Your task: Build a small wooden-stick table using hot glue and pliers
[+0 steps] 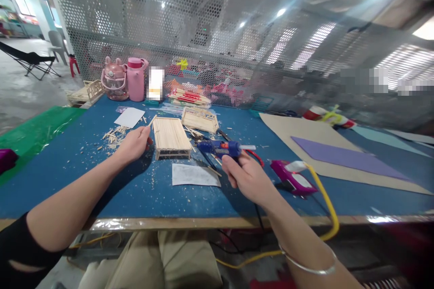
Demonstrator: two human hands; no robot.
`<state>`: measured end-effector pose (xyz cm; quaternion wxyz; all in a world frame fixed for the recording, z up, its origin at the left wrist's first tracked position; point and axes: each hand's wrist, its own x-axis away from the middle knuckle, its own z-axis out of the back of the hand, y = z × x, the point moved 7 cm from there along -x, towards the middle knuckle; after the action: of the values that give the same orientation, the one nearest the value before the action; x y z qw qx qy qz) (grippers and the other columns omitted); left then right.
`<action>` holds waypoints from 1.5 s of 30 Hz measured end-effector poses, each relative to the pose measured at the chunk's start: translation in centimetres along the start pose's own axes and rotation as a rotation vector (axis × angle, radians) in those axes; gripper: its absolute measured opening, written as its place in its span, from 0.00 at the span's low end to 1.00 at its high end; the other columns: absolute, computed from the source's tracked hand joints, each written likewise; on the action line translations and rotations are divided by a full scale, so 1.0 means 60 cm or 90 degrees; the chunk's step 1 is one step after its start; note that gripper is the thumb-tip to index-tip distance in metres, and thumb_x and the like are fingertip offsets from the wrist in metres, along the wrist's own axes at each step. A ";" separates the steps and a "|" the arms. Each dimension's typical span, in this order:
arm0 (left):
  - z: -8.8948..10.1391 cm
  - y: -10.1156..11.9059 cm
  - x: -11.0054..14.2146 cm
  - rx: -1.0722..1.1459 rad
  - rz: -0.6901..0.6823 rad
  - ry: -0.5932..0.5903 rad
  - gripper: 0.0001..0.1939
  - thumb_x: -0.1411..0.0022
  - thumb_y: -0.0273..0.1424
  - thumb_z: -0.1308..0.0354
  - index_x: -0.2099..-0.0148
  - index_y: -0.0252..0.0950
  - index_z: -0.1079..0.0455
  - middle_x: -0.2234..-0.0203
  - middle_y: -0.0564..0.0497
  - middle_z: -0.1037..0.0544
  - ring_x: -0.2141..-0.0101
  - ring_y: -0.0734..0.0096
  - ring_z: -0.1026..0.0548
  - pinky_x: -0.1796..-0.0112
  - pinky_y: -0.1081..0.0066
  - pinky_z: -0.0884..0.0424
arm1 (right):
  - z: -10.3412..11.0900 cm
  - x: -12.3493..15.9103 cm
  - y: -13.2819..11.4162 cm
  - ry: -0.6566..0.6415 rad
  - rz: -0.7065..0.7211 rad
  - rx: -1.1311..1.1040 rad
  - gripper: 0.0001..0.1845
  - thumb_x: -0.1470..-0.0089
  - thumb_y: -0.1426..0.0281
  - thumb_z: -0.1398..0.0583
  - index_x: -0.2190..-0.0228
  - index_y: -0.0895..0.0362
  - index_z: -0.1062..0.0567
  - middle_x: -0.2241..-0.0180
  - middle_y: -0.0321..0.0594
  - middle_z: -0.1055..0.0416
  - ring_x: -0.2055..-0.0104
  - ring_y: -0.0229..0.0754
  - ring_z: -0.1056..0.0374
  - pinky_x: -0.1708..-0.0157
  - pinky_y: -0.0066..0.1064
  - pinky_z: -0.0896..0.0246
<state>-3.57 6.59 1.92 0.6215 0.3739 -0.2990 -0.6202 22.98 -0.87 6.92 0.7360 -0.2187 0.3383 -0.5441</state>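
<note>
My left hand (136, 144) pinches a short thin wooden stick (152, 122) just left of a small box-like model made of wooden sticks (171, 133). On the right, my right hand (247, 174) is wrapped round a blue hot glue gun (220, 146), whose nozzle points left toward the model. A clear glue stick (249, 147) pokes out of the gun's back end. Below the gun lies a whitish paper sheet (195, 175). Behind the model rests a second stick-built frame (200, 119). Dark-handled tools lie partly hidden under the gun.
Wood scraps (115, 137) and a white card (129, 117) lie to the left. Two pink bottles (136, 83) stand at the back before a perforated metal screen (203, 22). A purple power strip (293, 178) with a yellow cable (330, 203) sits right, near purple sheet material (339, 158).
</note>
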 end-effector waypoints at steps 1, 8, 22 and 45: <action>0.000 0.001 0.001 -0.004 -0.001 0.001 0.21 0.39 0.43 0.63 0.73 0.36 0.38 0.75 0.48 0.26 0.78 0.69 0.30 0.76 0.71 0.38 | 0.008 -0.004 0.008 0.006 -0.015 0.007 0.22 0.45 0.52 0.52 0.80 0.55 0.38 0.89 0.30 0.41 0.88 0.34 0.43 0.85 0.26 0.46; 0.007 0.014 0.007 -0.019 -0.054 0.060 0.21 0.39 0.42 0.64 0.79 0.39 0.43 0.86 0.53 0.35 0.80 0.68 0.36 0.77 0.71 0.41 | 0.076 -0.115 0.038 0.114 0.045 0.265 0.16 0.45 0.59 0.50 0.64 0.58 0.34 0.75 0.39 0.30 0.72 0.42 0.32 0.72 0.31 0.41; 0.021 0.047 0.028 0.012 -0.113 0.105 0.14 0.40 0.38 0.61 0.75 0.39 0.45 0.82 0.56 0.39 0.77 0.71 0.39 0.76 0.73 0.45 | -0.012 -0.256 0.099 -0.111 0.162 0.614 0.21 0.43 0.64 0.50 0.50 0.60 0.39 0.52 0.53 0.32 0.57 0.50 0.31 0.65 0.34 0.40; -0.036 0.108 0.079 -0.325 -0.467 0.065 0.16 0.36 0.34 0.55 0.60 0.37 0.26 0.72 0.47 0.31 0.69 0.67 0.37 0.67 0.67 0.39 | -0.041 -0.097 -0.035 0.115 0.417 0.216 0.11 0.45 0.68 0.46 0.65 0.59 0.27 0.65 0.44 0.27 0.60 0.42 0.34 0.58 0.34 0.42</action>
<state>2.02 1.74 5.75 0.4467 0.3201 0.0472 -0.8341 18.79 4.09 8.23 0.8642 0.0750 0.3584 -0.3451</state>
